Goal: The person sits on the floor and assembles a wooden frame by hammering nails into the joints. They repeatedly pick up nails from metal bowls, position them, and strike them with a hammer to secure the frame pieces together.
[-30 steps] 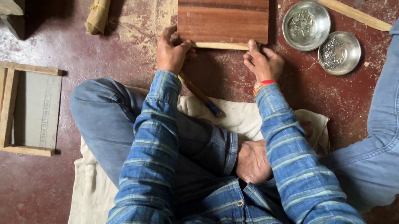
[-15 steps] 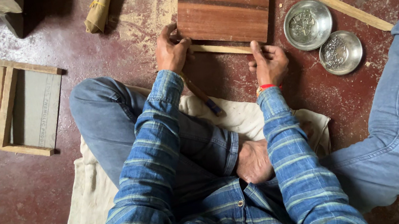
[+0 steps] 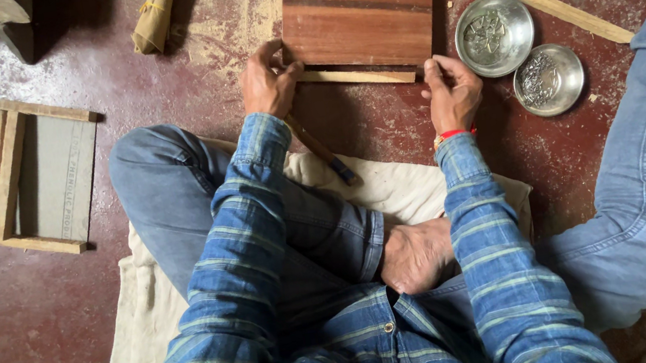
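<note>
A thin pale wooden strip [image 3: 359, 76] lies on the floor along the near edge of a brown wooden board [image 3: 361, 3]. My left hand [image 3: 268, 86] grips the strip's left end at the board's corner. My right hand [image 3: 452, 94], with a red band at the wrist, pinches the strip's right end. A slim tool with a dark tip [image 3: 328, 155] runs from under my left hand down over the pale cloth [image 3: 147, 307] I sit on. Whether the left hand also holds it, I cannot tell.
Two round metal bowls [image 3: 494, 35] [image 3: 549, 79] of small metal pieces stand right of the board. A long wooden batten [image 3: 542, 1] lies beyond them. A wooden frame with grey panels [image 3: 1, 168] is at the left, a rolled bundle [image 3: 155, 15] at the top.
The strip has come out from the board's near edge and shows more of its length. My right hand has shifted a little to the right; the left hand stays at the corner.
</note>
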